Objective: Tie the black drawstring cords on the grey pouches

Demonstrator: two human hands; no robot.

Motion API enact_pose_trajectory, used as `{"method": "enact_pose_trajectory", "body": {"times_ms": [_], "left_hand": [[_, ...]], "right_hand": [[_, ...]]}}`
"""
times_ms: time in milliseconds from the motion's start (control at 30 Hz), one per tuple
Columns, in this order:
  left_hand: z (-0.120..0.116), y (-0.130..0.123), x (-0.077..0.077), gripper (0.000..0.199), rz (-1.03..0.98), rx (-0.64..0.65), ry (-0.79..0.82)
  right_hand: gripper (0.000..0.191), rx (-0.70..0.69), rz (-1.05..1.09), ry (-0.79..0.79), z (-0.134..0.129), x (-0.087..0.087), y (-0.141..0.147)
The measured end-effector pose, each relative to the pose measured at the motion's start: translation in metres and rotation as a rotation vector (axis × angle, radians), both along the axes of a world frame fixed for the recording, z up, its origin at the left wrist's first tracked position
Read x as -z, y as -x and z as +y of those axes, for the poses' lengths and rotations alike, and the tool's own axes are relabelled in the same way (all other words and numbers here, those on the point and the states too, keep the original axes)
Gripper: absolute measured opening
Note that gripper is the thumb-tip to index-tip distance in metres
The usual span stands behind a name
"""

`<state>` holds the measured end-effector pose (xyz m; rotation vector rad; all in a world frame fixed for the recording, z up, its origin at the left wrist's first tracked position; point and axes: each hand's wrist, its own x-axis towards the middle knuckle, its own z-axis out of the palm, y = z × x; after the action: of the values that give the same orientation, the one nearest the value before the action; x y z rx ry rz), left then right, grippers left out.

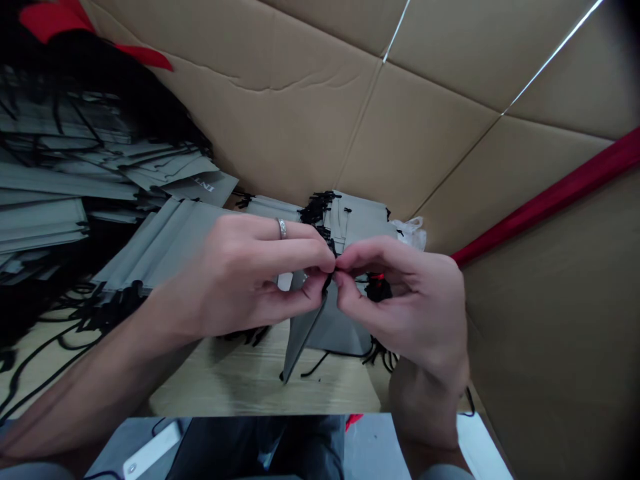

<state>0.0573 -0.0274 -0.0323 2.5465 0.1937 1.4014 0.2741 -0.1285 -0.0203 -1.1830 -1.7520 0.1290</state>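
Observation:
My left hand (240,273), with a ring on one finger, pinches a black cord (327,283) at the top edge of a flat grey bag (304,333). Thumb and fingertips of my right hand (415,300) meet the same cord from the other side, almost touching the left fingertips. The bag hangs tilted below my hands, seen nearly edge-on. Fingers partly hide the cord's exact shape. Behind it, another grey bag (345,327) lies on the wooden table (260,397).
Grey bags with black cords (170,233) lie piled at the left, more (367,213) at the back. Cardboard panels (300,100) rise behind and to the right, crossed by a red strip (550,197). Clear plastic (414,233) sits near the back. A white bar-shaped object (153,453) lies below the table edge.

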Motion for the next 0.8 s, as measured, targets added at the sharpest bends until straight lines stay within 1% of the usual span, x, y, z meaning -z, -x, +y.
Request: {"method": "enact_pose_trajectory", "body": {"times_ms": [100, 167, 300, 400, 467, 567, 633, 733, 800], "left_hand": [[0.003, -0.002, 0.001, 0.017, -0.01, 0.009, 0.013], [0.003, -0.002, 0.002, 0.016, 0.002, -0.008, 0.001], [0.0, -0.002, 0.004, 0.018, 0.009, -0.078, -0.082], [0.0, -0.001, 0.005, 0.018, -0.009, -0.087, -0.139], [0.002, -0.002, 0.005, 0.019, -0.042, -0.061, -0.167], [0.005, -0.004, 0.005, 0.02, -0.101, -0.011, -0.153], [0.008, -0.007, 0.005, 0.02, -0.123, 0.035, -0.099], [0.012, -0.01, 0.004, 0.018, -0.14, 0.141, 0.013], [0.012, -0.01, 0.003, 0.017, -0.121, 0.161, 0.045]], "right_hand": [[0.022, 0.014, -0.036, -0.022, -0.001, -0.001, 0.0], [0.022, 0.008, -0.068, -0.021, -0.001, -0.002, -0.002], [0.021, -0.01, -0.099, -0.018, -0.001, -0.003, -0.005], [0.022, -0.002, -0.054, -0.004, 0.0, -0.002, -0.004], [0.023, 0.003, 0.0, 0.022, 0.0, -0.001, -0.002], [0.024, -0.042, 0.13, 0.095, -0.001, -0.001, 0.0], [0.027, -0.084, 0.216, 0.143, -0.001, -0.002, 0.0], [0.028, -0.147, 0.286, 0.194, 0.002, -0.005, -0.002], [0.027, -0.152, 0.302, 0.201, 0.003, -0.006, -0.003]]}}
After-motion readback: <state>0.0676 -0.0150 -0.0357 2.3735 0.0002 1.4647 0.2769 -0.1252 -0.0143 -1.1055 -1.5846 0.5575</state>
